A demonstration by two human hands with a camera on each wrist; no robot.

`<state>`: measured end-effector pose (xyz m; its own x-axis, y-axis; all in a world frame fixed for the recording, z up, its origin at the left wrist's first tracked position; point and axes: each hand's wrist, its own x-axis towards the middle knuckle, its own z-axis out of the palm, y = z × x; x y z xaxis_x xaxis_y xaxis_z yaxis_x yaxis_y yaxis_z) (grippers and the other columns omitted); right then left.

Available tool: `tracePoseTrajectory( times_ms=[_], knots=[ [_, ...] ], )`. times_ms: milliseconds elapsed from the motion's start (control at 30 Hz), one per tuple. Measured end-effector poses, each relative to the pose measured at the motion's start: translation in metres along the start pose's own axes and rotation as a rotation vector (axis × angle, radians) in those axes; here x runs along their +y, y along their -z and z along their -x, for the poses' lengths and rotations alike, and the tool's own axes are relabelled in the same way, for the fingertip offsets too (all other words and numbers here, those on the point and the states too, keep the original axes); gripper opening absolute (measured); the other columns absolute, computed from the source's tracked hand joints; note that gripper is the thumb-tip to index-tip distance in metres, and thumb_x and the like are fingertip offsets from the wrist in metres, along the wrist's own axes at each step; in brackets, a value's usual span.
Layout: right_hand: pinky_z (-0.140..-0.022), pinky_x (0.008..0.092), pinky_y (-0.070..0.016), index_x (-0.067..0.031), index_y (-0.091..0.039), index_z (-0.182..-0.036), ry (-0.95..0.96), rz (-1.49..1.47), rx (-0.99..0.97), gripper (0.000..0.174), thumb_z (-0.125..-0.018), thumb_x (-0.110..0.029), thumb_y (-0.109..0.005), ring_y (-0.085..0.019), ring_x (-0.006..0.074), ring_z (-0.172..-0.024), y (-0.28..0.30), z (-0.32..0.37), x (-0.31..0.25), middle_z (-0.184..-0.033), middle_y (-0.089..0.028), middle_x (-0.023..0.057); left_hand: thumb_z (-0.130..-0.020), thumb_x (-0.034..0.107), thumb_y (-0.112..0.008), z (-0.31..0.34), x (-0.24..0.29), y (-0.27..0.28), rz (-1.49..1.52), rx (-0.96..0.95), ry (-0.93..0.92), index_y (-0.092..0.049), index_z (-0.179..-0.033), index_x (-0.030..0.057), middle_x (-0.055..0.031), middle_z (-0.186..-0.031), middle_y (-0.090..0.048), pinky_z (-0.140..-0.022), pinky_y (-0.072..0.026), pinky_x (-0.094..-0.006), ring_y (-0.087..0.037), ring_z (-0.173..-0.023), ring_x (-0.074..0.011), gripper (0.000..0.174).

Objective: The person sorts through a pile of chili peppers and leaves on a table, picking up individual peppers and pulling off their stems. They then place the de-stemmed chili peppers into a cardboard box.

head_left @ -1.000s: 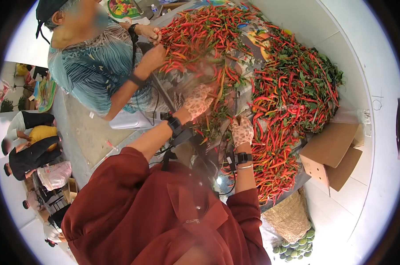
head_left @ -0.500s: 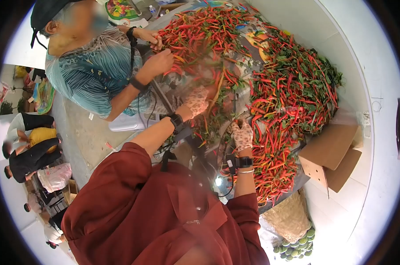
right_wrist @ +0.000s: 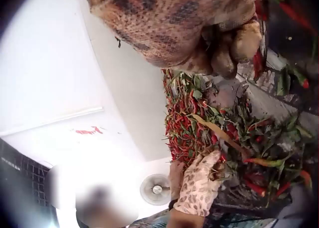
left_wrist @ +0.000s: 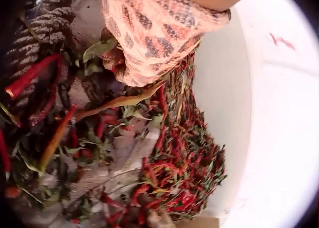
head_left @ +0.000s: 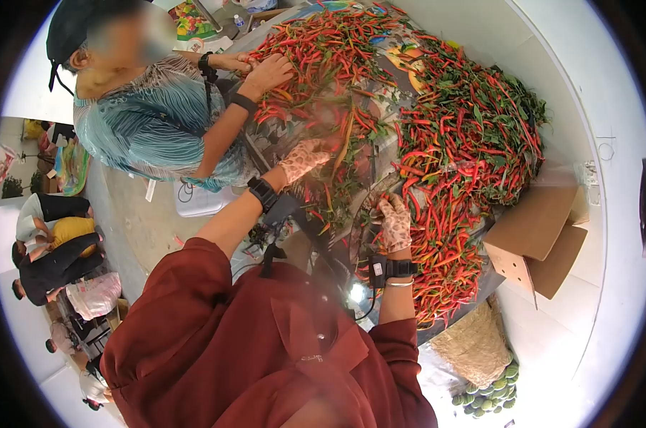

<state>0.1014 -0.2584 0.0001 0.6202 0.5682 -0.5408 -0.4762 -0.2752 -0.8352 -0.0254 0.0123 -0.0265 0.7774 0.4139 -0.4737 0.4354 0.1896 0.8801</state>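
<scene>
My left hand (head_left: 305, 160), in a spotted fabric glove with bare fingertips, is over a thin scatter of chili peppers and leaves. In the left wrist view its curled fingers pinch a red chili pepper (left_wrist: 115, 68), with a green leaf (left_wrist: 97, 49) at the fingertips. A long yellowish dried leaf (left_wrist: 119, 103) lies just beyond it. My right hand (head_left: 394, 222), gloved alike, is beside the large chili heap (head_left: 465, 143). Its fingers (right_wrist: 245, 42) are curled in the right wrist view, with a dark gap between them and nothing seen sticking out.
Across the table a person in a blue patterned shirt (head_left: 148, 132) has both hands on another chili heap (head_left: 323, 50). An open cardboard box (head_left: 526, 235) stands at the right, by the white wall. Below it are a woven sack (head_left: 472, 346) and several round green fruits (head_left: 490, 394).
My left hand has drawn back a little to the left. My right hand has shifted slightly lower in view. The other person's near hand has moved up and right onto the chili heap.
</scene>
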Motion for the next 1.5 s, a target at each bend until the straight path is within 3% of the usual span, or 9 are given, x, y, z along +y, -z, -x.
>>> tracePoseTrajectory(
  times_ms=[233,367,400,533,700,867,933,1133,1500],
  knots=[
    [-0.06,0.0282,-0.0533,0.0019,-0.054,-0.117,-0.075,-0.319,-0.068,0.033,-0.089,-0.014,-0.06,-0.063,0.0166,-0.071,-0.019,0.007,-0.01,-0.09,-0.062,0.0082,-0.088,0.018,-0.066,0.038,0.026,-0.028,0.398,-0.145,0.008,-0.05,-0.124,0.0007,-0.0045,-0.098,-0.063,-0.065,-0.0513,-0.0237,-0.062,-0.085,-0.0124,0.043],
    [-0.062,0.0276,-0.0524,0.0004,-0.053,-0.12,-0.04,-0.37,-0.151,0.035,-0.09,-0.015,-0.061,-0.063,0.0153,-0.072,-0.025,0.006,-0.016,-0.092,-0.062,0.006,-0.087,0.018,-0.066,0.047,0.035,-0.045,0.013,-0.345,0.005,-0.05,-0.126,0.0005,-0.0031,-0.098,-0.062,-0.064,-0.0473,-0.0209,-0.058,-0.083,-0.009,0.045],
    [-0.064,0.0276,-0.0522,0.0001,-0.053,-0.121,-0.073,-0.334,-0.152,0.036,-0.089,-0.016,-0.061,-0.063,0.0146,-0.074,-0.028,0.007,-0.021,-0.093,-0.063,0.0058,-0.087,0.016,-0.066,0.047,0.03,-0.051,0.291,-0.423,0.007,-0.053,-0.122,0.0001,-0.0017,-0.093,-0.062,-0.062,-0.0448,-0.0188,-0.056,-0.078,-0.0072,0.041],
    [-0.069,0.0276,-0.052,0.0008,-0.054,-0.122,-0.042,-0.218,-0.108,0.039,-0.089,-0.017,-0.063,-0.062,0.0139,-0.08,-0.032,0.011,-0.019,-0.097,-0.064,0.0064,-0.086,0.015,-0.067,0.052,0.033,-0.064,0.014,-0.481,-0.027,-0.059,-0.115,0.0011,0.0007,-0.09,-0.062,-0.062,-0.0455,-0.0186,-0.057,-0.077,-0.0065,0.032],
    [-0.064,0.0259,-0.0488,0.0004,-0.058,-0.111,0.121,-0.071,0.041,0.027,-0.091,-0.018,-0.058,-0.061,0.012,-0.076,-0.018,0.013,-0.005,-0.093,-0.065,0.0052,-0.086,0.022,-0.065,0.064,0.043,-0.079,0.126,-0.329,0.049,-0.062,-0.105,0.0049,-0.0004,-0.084,-0.062,-0.064,-0.0496,-0.0252,-0.057,-0.073,-0.0088,0.026],
    [-0.059,0.0282,-0.0525,-0.0026,-0.058,-0.107,-0.041,-0.432,0.167,0.021,-0.092,-0.017,-0.056,-0.063,0.0147,-0.069,0.001,0.019,-0.008,-0.081,-0.063,0.0048,-0.086,0.015,-0.067,0.054,0.025,-0.082,0.48,-0.168,0.171,-0.062,-0.111,0.0049,-0.0016,-0.091,-0.063,-0.06,-0.0471,-0.0205,-0.059,-0.072,-0.0072,0.027],
    [-0.058,0.0279,-0.0532,-0.002,-0.057,-0.108,-0.04,-0.316,0.087,0.022,-0.092,-0.017,-0.057,-0.064,0.0153,-0.07,-0.002,0.023,-0.009,-0.082,-0.064,0.0053,-0.087,0.015,-0.066,0.056,0.023,-0.084,0.566,-0.177,0.19,-0.062,-0.11,0.0065,-0.0019,-0.092,-0.064,-0.06,-0.0473,-0.0201,-0.059,-0.072,-0.0074,0.025],
    [-0.058,0.0252,-0.053,0.0041,-0.054,-0.121,0.014,-0.071,-0.103,0.044,-0.086,-0.02,-0.067,-0.064,0.0131,-0.078,-0.033,0.023,-0.01,-0.097,-0.065,0.006,-0.088,0.017,-0.064,0.066,0.034,-0.094,0.35,-0.225,0.08,-0.062,-0.107,0.0053,-0.0016,-0.096,-0.064,-0.068,-0.0533,-0.0242,-0.062,-0.083,-0.0103,0.022],
    [-0.063,0.0274,-0.049,-0.0004,-0.062,-0.108,0.083,0.151,-0.099,0.029,-0.085,-0.017,-0.066,-0.061,0.0143,-0.074,-0.037,0.028,-0.013,-0.09,-0.066,0.0073,-0.089,0.02,-0.064,0.077,0.047,-0.069,0.23,-0.253,0.082,-0.059,-0.116,-0.0014,-0.0067,-0.097,-0.065,-0.066,-0.0547,-0.0256,-0.063,-0.083,-0.0125,0.034]
  ],
)
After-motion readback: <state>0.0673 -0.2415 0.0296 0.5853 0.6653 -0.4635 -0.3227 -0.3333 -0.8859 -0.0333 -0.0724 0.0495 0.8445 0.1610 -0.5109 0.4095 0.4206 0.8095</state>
